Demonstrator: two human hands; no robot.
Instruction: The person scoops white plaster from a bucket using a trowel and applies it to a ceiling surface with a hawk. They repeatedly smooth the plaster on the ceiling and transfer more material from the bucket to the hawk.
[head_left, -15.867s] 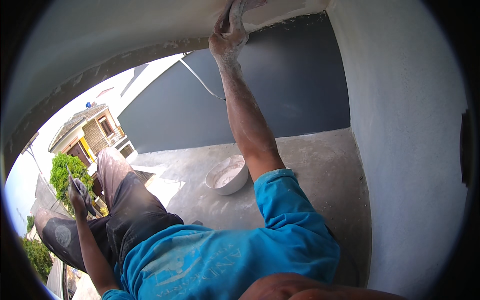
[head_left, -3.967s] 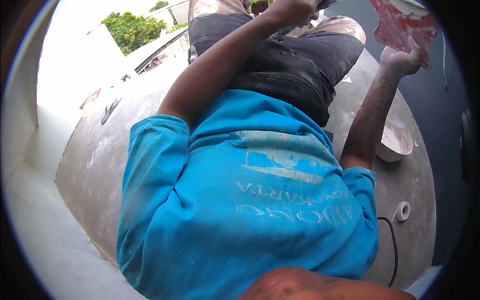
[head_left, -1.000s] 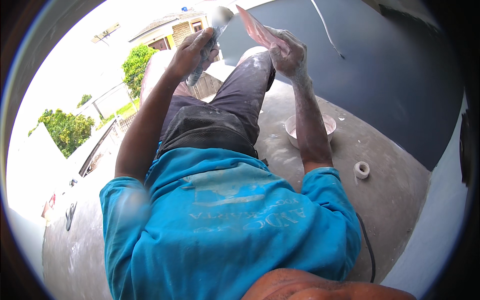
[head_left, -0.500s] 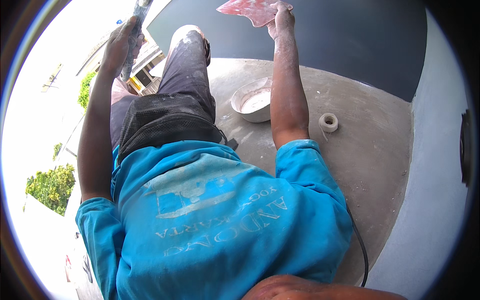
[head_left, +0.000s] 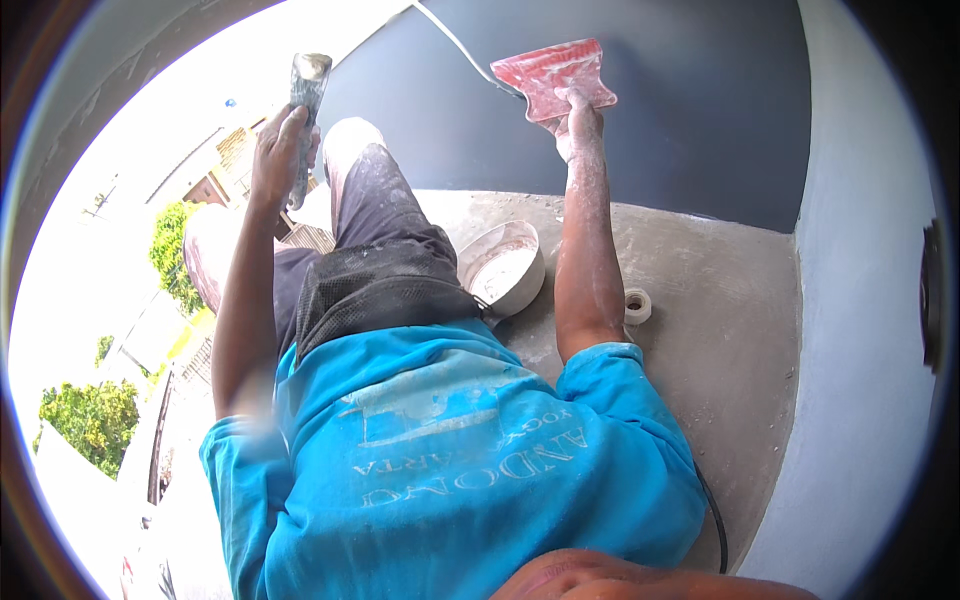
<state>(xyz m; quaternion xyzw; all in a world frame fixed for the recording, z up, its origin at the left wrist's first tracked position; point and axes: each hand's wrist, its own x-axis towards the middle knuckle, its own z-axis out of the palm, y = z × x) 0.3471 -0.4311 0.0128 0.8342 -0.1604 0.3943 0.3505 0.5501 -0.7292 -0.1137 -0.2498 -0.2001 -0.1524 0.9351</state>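
Note:
My left hand (head_left: 278,160) is wrapped round a long, narrow, grey tool (head_left: 310,80) smeared with white paste. The tool stands almost upright, and its exact kind is unclear. Farther right, my right hand (head_left: 582,135) grips a red plastic putty spreader (head_left: 560,72), its wide blade pointing up in front of the dark wall. White paste streaks the blade and dusts my right fingers and forearm. Between my legs and my right forearm, a pale bowl (head_left: 527,285) with white paste (head_left: 502,272) inside rests on the floor.
A roll of whitish tape (head_left: 637,306) lies beside my right forearm on the grey floor (head_left: 720,330). Ahead rises a dark grey wall (head_left: 700,130), crossed by a thin white strip (head_left: 452,38). A pale wall (head_left: 850,330) bounds the right; a black cable (head_left: 718,520) runs near my right sleeve.
Both hands sit lower in view and the tools show more fully. The bowl and tape roll also appear lower, so the view has shifted. Both hands keep their tools.

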